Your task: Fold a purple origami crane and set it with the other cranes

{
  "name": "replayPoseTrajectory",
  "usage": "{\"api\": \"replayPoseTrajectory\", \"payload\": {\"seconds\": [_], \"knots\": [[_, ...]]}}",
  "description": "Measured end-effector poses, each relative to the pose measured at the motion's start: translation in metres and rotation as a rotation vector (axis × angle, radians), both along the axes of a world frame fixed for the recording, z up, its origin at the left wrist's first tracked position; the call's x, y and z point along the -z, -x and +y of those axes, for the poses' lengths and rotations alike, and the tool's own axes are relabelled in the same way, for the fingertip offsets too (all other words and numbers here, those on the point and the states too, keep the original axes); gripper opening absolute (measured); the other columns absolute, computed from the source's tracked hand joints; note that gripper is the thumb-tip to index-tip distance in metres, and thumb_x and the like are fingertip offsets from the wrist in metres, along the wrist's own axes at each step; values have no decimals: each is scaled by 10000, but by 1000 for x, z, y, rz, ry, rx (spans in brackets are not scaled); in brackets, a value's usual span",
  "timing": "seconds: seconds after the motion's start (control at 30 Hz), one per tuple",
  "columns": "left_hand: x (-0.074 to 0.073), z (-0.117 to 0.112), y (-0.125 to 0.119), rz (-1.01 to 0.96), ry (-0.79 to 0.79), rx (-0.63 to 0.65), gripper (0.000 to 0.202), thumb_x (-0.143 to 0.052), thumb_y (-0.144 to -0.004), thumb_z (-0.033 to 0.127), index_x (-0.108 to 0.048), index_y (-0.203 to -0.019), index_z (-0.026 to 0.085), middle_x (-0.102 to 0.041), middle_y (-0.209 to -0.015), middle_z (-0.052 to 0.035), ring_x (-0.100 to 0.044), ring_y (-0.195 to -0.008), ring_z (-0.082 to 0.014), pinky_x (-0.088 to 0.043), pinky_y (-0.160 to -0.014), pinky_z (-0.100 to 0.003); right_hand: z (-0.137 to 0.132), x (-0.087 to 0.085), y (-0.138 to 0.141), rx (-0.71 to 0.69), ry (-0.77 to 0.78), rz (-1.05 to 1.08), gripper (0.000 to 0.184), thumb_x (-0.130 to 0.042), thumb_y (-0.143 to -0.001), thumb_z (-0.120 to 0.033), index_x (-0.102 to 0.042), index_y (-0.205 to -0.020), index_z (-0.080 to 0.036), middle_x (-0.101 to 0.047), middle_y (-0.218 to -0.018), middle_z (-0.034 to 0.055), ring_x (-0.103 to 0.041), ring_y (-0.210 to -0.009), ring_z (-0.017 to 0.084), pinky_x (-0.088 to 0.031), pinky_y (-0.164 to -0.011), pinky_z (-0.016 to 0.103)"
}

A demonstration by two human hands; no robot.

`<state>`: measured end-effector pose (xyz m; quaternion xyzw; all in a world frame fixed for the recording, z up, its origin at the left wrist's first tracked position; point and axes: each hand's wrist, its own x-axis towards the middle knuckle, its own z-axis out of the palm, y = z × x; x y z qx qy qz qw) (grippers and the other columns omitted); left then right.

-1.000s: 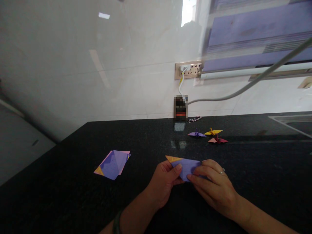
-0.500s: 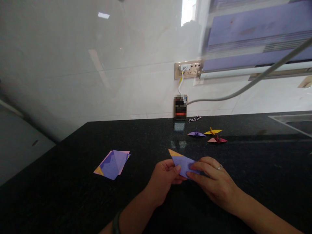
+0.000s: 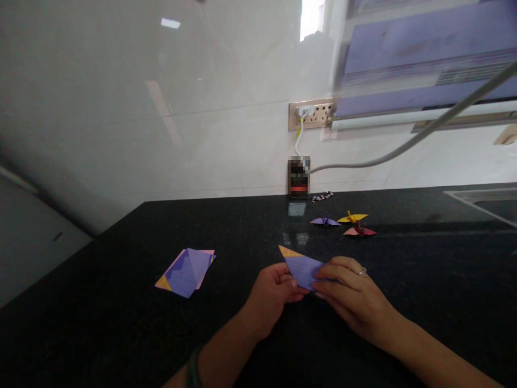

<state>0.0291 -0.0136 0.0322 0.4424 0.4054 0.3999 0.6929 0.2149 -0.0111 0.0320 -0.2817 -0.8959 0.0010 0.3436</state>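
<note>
A folded purple paper (image 3: 301, 265) with an orange-yellow tip sits between my two hands, just above the black counter (image 3: 121, 323). My left hand (image 3: 271, 299) pinches its lower left edge with thumb and fingers. My right hand (image 3: 350, 299), a ring on one finger, presses its fingers over the paper's right side. The paper's pointed end sticks up to the left, tilted.
A small stack of purple and pink paper sheets (image 3: 186, 271) lies to the left. Three folded paper cranes stand further back: purple (image 3: 325, 221), yellow (image 3: 353, 217), red (image 3: 360, 231). A wall socket (image 3: 311, 115) with a cable, a small dark object (image 3: 299, 176) and a sink edge (image 3: 484, 202) are behind.
The paper has been turned so its orange-tipped point rises higher and more upright. Both hands have drawn slightly closer together around it.
</note>
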Motion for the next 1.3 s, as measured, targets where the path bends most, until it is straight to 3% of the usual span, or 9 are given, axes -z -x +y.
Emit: {"api": "replayPoseTrajectory", "payload": {"seconds": [0.17,0.33,0.53,1.07,1.3], "knots": [[-2,-1,-2,56,-9,-5,289,-525,-719,185,-576,-998,129,-641,-869,-79,-600,-763,-152,-423,-676,-253,0,4,3,163,200,156,121,-507,-770,-160,-607,-819,-208,-513,-1019,80,-461,-986,223,-400,-805,401],[-1,-4,-5,111,-50,36,229,-517,-725,187,-605,-927,124,-644,-869,-82,-596,-764,-154,-420,-679,-255,2,13,9,212,437,363,71,-509,-779,-221,-571,-754,-196,-555,-874,55,-542,-815,178,-458,-708,317],[-1,-8,-9,118,-60,75,254,-507,-723,159,-594,-960,124,-643,-861,-79,-591,-765,-154,-418,-683,-259,3,17,13,283,517,438,113,-505,-783,-257,-546,-704,-188,-541,-735,26,-535,-705,159,-443,-639,282],[-2,-11,-13,120,-46,77,242,-490,-729,143,-599,-945,127,-646,-851,-77,-587,-768,-149,-412,-685,-254,4,23,14,349,737,537,130,-536,-755,-309,-539,-726,-183,-555,-664,3,-532,-616,148,-447,-556,267],[0,-11,-12,134,-67,87,249,-481,-727,138,-602,-945,120,-642,-862,-82,-584,-767,-153,-412,-682,-254,5,23,15,319,784,609,206,-547,-743,-288,-564,-910,-169,-572,-707,21,-553,-616,147,-467,-534,260]]}}
